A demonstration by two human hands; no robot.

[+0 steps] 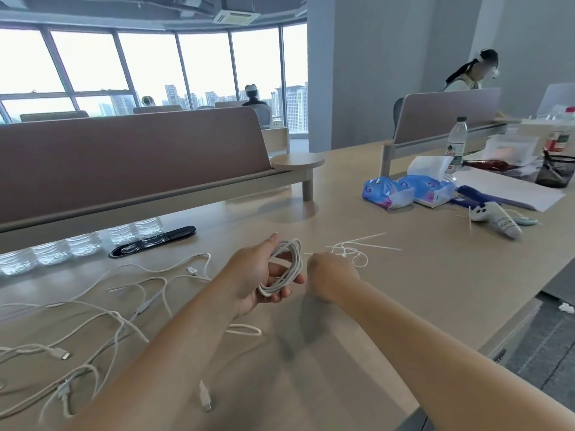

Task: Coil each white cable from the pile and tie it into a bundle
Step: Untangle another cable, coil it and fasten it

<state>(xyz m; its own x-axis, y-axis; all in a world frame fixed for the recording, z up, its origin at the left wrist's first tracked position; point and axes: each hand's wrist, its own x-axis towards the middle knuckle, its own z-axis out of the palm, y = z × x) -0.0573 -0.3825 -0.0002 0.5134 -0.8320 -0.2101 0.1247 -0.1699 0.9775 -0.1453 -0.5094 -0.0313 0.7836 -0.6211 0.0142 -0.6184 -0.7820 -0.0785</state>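
My left hand (pixel 261 275) grips a coiled white cable (pixel 287 265) above the middle of the beige table (pixel 420 290). My right hand (pixel 329 278) is just right of the coil with curled fingers and seems to pinch a thin white zip tie (pixel 309 254); the fingertips are hidden. More white zip ties (pixel 354 248) lie scattered just beyond my right hand. A pile of loose white cables (pixel 118 312) sprawls over the table to the left, with connector ends (pixel 204 396) near the front edge.
Several water bottles (pixel 77 244) and a black oval cable port (pixel 152 241) line the divider at left. Blue tissue packs (pixel 407 188), a grey sock (pixel 497 219), papers and a mesh pen cup (pixel 557 172) sit far right. People sit at distant desks.
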